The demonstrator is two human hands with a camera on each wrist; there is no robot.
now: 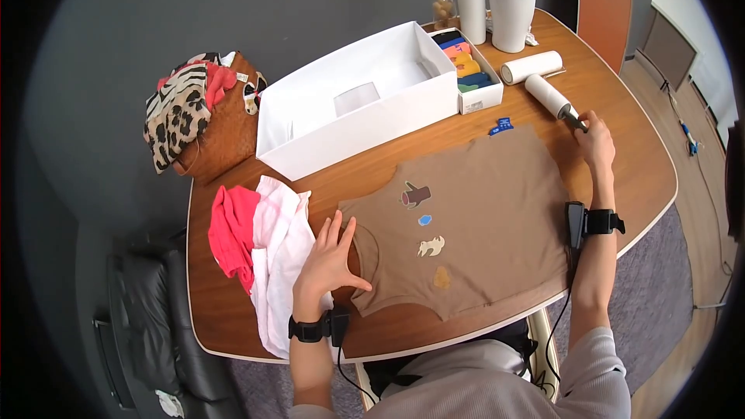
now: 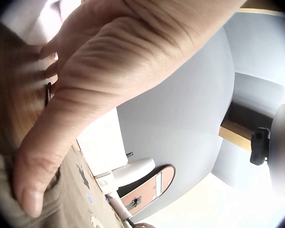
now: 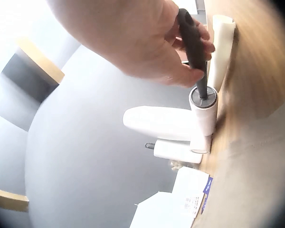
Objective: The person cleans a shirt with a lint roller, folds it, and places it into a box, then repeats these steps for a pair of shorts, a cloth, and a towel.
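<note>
the left hand (image 1: 327, 260) is nearest, with its fingers straight and spread, and its thumb touches the neckline of a brown sleeveless shirt (image 1: 500, 221). this shirt lies flat on the wooden table (image 1: 648, 163), the neckline being toward the left. beside this hand i see a white cloth (image 1: 281, 264), and next to it a pink cloth (image 1: 233, 221). past the other end of the shirt, the right hand (image 1: 596, 143) has its fingers curled around the black handle (image 1: 575, 122) of a lint roller (image 1: 546, 95). the roller's white head is close to another white roll (image 1: 531, 67); whether they touch, i cannot tell. behind the shirt there is a long white open box (image 1: 365, 136), and beside it a smaller box (image 1: 483, 99) with colourful cloths (image 1: 466, 64). farther stands a tall white vase (image 1: 512, 4).
</note>
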